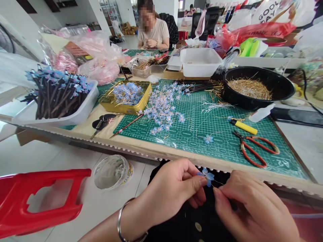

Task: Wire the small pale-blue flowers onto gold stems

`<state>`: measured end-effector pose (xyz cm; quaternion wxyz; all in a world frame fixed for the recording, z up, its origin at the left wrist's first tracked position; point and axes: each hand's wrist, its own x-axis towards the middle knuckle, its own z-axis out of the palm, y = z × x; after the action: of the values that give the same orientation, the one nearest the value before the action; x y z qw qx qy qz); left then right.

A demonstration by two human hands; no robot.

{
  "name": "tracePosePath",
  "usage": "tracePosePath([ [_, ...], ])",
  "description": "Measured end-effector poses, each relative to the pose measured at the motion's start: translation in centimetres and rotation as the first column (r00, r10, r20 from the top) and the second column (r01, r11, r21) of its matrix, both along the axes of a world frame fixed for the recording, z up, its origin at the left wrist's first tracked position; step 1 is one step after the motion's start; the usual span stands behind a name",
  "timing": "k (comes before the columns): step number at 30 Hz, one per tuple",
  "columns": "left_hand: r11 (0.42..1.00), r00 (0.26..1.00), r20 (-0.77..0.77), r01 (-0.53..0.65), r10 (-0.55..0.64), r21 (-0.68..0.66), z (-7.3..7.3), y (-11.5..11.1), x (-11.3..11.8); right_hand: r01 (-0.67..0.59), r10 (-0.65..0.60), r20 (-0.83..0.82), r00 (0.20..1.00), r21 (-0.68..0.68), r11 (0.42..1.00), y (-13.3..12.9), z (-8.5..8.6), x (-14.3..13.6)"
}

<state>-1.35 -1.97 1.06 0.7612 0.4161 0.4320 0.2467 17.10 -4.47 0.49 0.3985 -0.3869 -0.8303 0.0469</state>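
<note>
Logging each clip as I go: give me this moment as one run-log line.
left hand: pinches small blue fabric flower | right hand: fingertips at its thin wire | red-handled scissors: idle on green cutting mat

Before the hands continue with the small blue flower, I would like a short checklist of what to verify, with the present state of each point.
1. Left hand pinches the blue flower between thumb and forefinger: ok.
2. Right hand holds the thin wire leading from the flower: cannot tell, the wire is too fine to follow.
3. Flower petals whole and unbent: cannot tell, partly covered by fingers.
4. Red scissors within reach on the green cutting mat: ok, lying closed near the right side.
5. Supply of loose blue flowers on the mat: ok, a large scatter beside the gold tin.
6. Yellow knife blade retracted: cannot tell.
</note>
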Motion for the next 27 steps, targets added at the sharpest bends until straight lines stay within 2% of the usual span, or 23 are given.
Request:
tracePosePath([
  [13,0.995,0.995,-0.104,-0.003,0.014,0.097,-0.3,-0.4,0.1,0.0,0.0,0.054,0.999,-0.003,1.0,0.1,-0.2,0.1],
  [15,0.989,0.99,-0.138,0.001,0.02,0.149,-0.4,-0.5,0.0,0.006,-0.006,0.052,0.999,0.002,1.0,0.2,-0.2,0.0],
  [20,0.927,0.952,-0.302,0.065,0.054,0.37,-0.8,-0.8,0.0,0.068,-0.068,0.028,0.997,0.001,0.998,0.4,0.0,-0.6],
  [24,0.873,0.885,-0.458,0.152,0.089,0.464,-0.6,-0.8,-0.2,0.1,-0.1,0.002,0.995,-0.073,0.992,0.7,0.3,-0.8],
  [27,0.831,0.846,-0.516,0.191,0.13,0.522,-0.8,-0.9,-0.2,0.109,-0.11,-0.005,0.994,-0.109,0.988,0.9,-0.3,-0.5],
])
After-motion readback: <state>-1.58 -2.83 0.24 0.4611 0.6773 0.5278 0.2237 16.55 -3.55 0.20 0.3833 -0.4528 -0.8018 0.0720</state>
